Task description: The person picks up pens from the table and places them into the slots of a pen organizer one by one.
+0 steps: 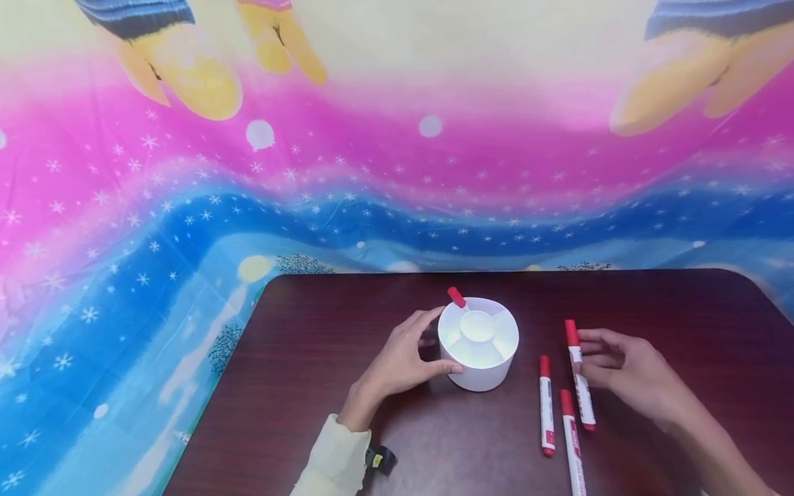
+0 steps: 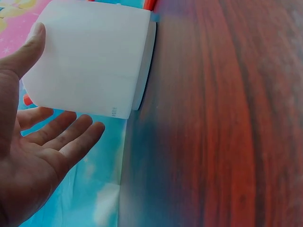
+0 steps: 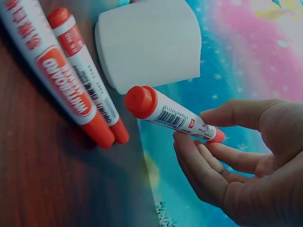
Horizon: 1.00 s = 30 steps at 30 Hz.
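Observation:
My left hand holds a round white divided organizer at its left side, thumb on the front wall and fingers toward the back. Inside, one red-capped marker leans in the back-left compartment around the central cup. At the right, my right hand pinches a red-capped whiteboard marker between thumb and fingers, its red cap pointing away from me. Just left of that hand lie two more whiteboard markers, a shorter-looking one and a nearer one cut off by the frame's bottom edge.
The dark wood-grain table has rounded back corners. A colourful printed cloth with snowflakes hangs right behind it and along its left side. A dark strap device sits at my left wrist by the pale sleeve.

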Each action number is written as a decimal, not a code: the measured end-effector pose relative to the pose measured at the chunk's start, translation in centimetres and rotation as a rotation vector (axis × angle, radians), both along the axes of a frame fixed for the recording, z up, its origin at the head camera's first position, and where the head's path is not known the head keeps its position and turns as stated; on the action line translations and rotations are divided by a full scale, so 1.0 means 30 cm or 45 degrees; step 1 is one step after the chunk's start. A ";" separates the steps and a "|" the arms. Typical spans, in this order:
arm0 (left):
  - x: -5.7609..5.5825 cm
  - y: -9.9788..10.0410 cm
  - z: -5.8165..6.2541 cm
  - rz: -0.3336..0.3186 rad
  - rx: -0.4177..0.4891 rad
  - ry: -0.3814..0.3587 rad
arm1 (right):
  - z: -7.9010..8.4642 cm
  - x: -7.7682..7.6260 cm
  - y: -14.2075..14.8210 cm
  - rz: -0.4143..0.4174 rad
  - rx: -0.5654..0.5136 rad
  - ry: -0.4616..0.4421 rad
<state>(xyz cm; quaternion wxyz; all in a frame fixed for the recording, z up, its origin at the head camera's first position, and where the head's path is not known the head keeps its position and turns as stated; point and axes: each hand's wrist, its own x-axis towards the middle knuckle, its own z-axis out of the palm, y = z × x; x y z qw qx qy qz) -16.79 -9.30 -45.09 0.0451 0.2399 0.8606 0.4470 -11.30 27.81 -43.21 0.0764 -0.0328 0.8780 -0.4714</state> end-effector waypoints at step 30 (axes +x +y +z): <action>0.006 0.008 0.006 0.013 0.035 -0.079 | 0.131 -0.078 -0.129 -0.039 -0.457 0.183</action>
